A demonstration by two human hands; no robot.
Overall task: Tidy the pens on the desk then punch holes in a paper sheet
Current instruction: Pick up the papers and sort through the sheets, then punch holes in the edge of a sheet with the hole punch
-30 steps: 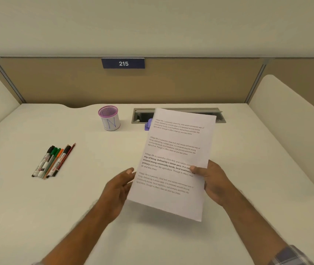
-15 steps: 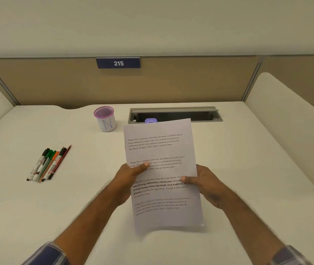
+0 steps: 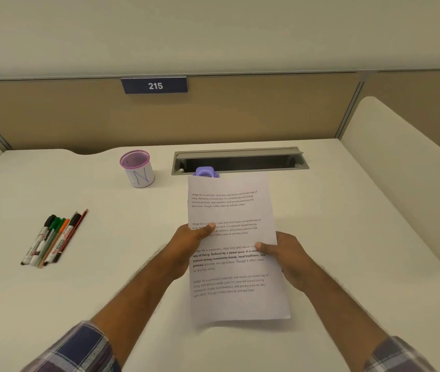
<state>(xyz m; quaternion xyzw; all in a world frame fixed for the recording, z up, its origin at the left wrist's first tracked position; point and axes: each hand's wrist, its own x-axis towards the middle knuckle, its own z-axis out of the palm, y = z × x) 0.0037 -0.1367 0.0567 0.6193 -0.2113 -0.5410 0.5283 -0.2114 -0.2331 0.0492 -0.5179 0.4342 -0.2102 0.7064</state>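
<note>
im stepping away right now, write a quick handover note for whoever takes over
Left hand and right hand each pinch a side edge of the paper sheet, held above the desk.
Purple hole punch sits at the sheet's far edge, mostly hidden.
Pens lie in a neat row at left; pen cup stands behind them.
Done: pens lined up. Left: punch the holes.

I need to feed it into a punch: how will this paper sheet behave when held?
Probably floppy: the sheet is thin, and both hands, left and right, grip its edges. Likely very light, since thumb pinches suffice. Its unsupported top edge may sag near the punch.
</note>
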